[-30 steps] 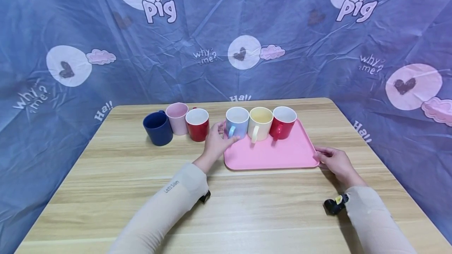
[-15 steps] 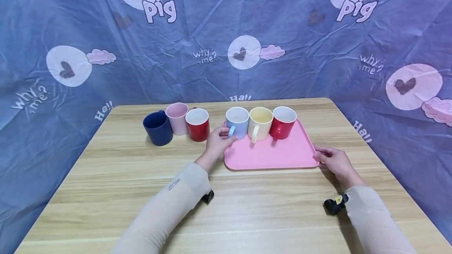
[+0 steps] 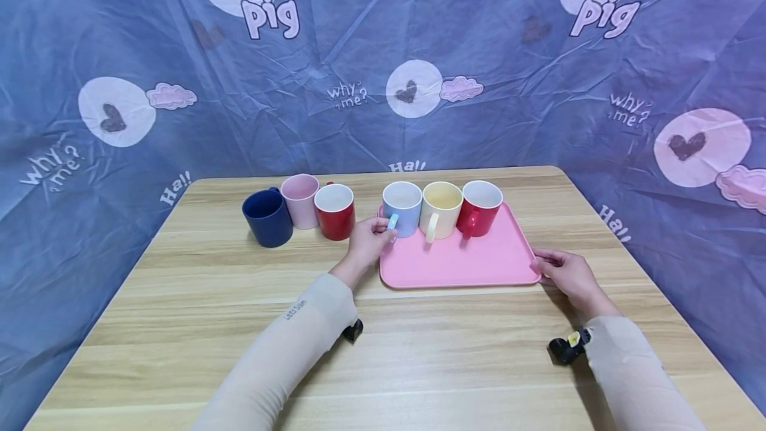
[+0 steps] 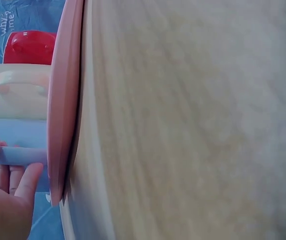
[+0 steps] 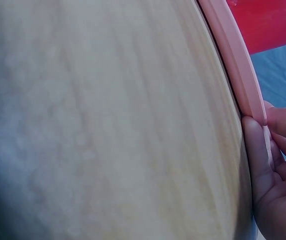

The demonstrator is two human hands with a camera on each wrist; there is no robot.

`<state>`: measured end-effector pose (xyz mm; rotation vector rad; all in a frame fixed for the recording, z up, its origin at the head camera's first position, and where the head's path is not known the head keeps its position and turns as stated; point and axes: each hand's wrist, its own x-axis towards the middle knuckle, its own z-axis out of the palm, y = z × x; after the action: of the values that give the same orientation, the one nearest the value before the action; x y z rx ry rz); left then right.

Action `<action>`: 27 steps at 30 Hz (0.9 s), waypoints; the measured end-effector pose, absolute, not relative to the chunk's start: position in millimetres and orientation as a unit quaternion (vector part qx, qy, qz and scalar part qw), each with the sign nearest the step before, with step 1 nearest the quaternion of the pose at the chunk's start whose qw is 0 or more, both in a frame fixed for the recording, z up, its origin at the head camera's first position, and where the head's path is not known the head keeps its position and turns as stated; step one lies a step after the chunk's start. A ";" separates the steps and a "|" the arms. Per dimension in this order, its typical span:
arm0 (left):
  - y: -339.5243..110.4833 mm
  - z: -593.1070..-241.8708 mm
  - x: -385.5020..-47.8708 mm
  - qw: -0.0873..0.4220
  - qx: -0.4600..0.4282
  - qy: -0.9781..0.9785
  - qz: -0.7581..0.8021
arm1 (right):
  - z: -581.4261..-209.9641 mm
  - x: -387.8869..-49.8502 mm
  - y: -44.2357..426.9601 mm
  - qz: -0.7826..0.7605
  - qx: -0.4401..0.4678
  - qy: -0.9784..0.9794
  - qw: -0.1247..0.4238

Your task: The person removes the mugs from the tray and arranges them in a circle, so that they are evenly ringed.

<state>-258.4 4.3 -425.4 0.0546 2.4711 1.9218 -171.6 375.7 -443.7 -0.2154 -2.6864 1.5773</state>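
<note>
A light blue mug (image 3: 408, 217) stands upright at the left end of a row on the pink tray (image 3: 461, 265). Its handle is pinched by my left hand (image 3: 366, 243); the thumb and fingers lie around the handle in the left wrist view. Beside it on the tray are a cream mug (image 3: 444, 208) and a red mug (image 3: 485, 215), their handles facing me. My right hand (image 3: 571, 278) grips the tray's front right corner, with fingers above and below the rim in the right wrist view.
Left of the tray, on the wooden table (image 3: 431, 364), a navy mug (image 3: 269, 221), a pink mug (image 3: 302, 208) and another red mug (image 3: 336, 218) stand close together. A blue printed cloth (image 3: 335, 132) hangs behind the table.
My left hand has drawn slightly back from the light blue mug's side, and its fingers have come in onto the handle. The mugs, the tray and my right hand stay put.
</note>
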 end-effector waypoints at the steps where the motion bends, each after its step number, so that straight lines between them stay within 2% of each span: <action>1: 4.0 -425.2 -258.6 0.005 0.021 0.795 0.607 | -443.7 -171.7 375.9 0.504 -0.069 -0.861 0.010; 14: 0.6 -413.9 -258.4 -0.035 0.029 0.805 0.592 | -439.0 -169.7 373.2 0.492 -0.074 -0.867 0.005; 27: -11.8 -365.8 -257.0 -0.086 0.072 0.806 0.582 | -434.6 -166.7 371.9 0.507 -0.080 -0.858 0.000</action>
<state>-257.0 -11.8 -365.8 0.2391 2.6803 1.9348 -166.7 371.9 -434.6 -0.2517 -2.6970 1.5916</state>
